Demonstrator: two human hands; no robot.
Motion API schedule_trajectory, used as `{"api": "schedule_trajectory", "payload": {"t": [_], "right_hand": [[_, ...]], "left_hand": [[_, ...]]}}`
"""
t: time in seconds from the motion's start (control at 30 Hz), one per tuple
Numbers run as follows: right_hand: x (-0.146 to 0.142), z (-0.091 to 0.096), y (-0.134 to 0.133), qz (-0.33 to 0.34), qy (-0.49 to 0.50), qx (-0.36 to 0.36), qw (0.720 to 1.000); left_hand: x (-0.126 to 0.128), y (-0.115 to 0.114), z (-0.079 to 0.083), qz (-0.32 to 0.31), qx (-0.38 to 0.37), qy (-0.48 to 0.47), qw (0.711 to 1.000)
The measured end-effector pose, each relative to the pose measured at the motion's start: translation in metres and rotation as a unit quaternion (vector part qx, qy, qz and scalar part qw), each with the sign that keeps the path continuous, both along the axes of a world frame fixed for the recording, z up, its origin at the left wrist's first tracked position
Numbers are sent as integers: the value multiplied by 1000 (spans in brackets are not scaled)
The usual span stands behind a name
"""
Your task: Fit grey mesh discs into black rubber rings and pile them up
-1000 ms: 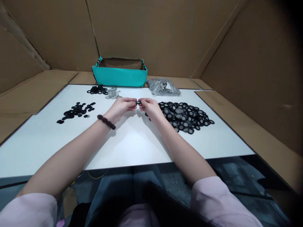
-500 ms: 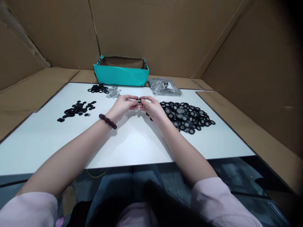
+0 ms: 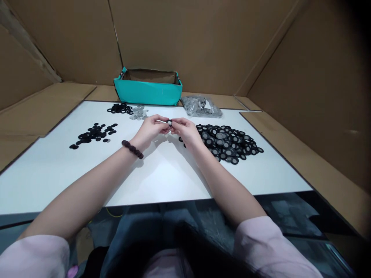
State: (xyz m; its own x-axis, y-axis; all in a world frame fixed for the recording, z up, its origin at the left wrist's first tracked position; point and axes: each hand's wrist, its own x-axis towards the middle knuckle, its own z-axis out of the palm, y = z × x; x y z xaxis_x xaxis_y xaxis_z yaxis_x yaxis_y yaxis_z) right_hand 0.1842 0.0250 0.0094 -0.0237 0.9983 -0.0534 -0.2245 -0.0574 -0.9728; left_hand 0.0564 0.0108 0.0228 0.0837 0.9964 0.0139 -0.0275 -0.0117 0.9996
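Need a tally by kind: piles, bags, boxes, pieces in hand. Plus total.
Piles: 4 (black rings, pale discs, black discs, black-rimmed grey discs; pieces overlap too much to count singly)
Bags: 1, clear plastic bag
Boxes: 1, teal box
In hand: 1, black-rimmed piece
Total: 7

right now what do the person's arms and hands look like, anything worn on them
The left sleeve and right sleeve are pale pink, leaving the forearms bare. A dark, bumpy band circles the left wrist; none shows on the right. The left hand and right hand wear no gloves.
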Motion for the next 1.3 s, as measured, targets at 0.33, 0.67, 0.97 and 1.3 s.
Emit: {"api": "schedule_trajectory", "payload": {"t": [0.33, 0.67, 0.97, 1.3], "right_hand": [[0, 0, -1, 0, 3, -4, 1000], [3, 2, -1, -1, -17, -6, 1000], [15, 2, 4, -95, -246, 174, 949], [58, -7, 24, -182, -569, 196, 777]], "left_hand": [[2, 1, 1, 9, 5, 5, 1000], [1, -1, 1, 10, 8, 19, 1000], [-27, 25, -8, 123, 169, 228, 951], [-124, 57, -38, 192, 79, 550, 809]]}}
